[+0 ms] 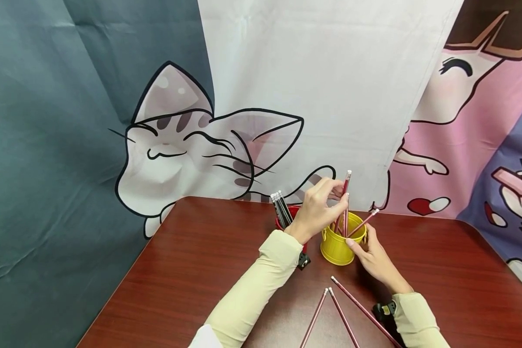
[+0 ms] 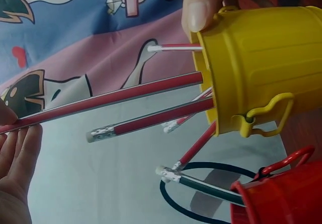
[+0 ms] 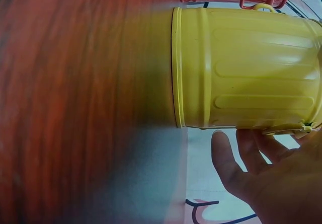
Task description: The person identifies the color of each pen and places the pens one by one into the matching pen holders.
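A left hand [image 1: 319,205] pinches a red pencil [image 1: 345,193] upright over a yellow bucket [image 1: 339,244], which the right hand [image 1: 376,258] steadies with relaxed fingers.

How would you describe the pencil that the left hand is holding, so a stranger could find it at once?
Look at the far middle of the brown table, where a yellow bucket stands beside a red bucket. Several red pencils stand in the yellow one. The one meant is pinched by the left hand and rises highest.
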Motion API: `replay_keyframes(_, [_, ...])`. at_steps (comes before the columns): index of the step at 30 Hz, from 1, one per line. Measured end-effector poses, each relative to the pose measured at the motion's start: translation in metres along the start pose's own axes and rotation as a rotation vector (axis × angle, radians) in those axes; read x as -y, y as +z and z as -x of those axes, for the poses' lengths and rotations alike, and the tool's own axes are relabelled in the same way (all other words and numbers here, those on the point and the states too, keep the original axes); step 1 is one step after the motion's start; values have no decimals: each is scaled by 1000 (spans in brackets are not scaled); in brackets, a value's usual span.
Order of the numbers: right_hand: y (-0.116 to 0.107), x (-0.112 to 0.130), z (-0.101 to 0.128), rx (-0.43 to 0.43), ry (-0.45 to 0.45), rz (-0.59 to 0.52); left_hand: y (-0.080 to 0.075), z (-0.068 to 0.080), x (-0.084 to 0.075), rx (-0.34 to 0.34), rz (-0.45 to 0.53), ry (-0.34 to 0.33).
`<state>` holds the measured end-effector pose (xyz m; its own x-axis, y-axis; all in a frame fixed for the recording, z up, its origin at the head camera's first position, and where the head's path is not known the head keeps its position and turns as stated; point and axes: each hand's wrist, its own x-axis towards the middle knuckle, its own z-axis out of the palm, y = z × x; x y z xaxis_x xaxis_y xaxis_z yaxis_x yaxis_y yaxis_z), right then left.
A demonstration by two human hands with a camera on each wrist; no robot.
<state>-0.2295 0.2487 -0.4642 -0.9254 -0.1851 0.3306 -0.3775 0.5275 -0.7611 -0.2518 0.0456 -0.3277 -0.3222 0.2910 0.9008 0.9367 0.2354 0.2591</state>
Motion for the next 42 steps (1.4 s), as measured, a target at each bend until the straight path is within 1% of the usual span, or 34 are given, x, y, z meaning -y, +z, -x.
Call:
replay_keyframes(9, [1, -1, 0, -2, -4, 19, 3, 4, 1, -4, -23, -4])
replay_keyframes(15, [1, -1, 1, -3, -4, 37, 6, 7, 3, 5, -13, -8])
replay_keyframes(17, [1, -1, 0, -5, -1, 36, 7, 9, 3, 8, -9, -20])
replay_keyframes(25, [1, -1, 0, -3, -5, 4, 11, 23, 7, 10, -46, -58])
replay_keyframes(27, [1, -1, 0, -2, -3, 2, 13, 25, 7, 5, -40, -63])
replay_keyframes(29, [0, -1, 0, 0, -2, 9, 14, 27, 7, -6, -46, -54])
replay_keyframes(35, [0, 0, 0, -2, -1, 22, 16, 29, 5, -32, -114, -5])
replay_keyframes(38, [0, 0, 0, 0, 0, 11, 17, 30, 6, -43, -138, 2])
replay_keyframes(42, [-1, -1, -1, 4, 3, 5, 19, 32, 10, -72, -168, 31])
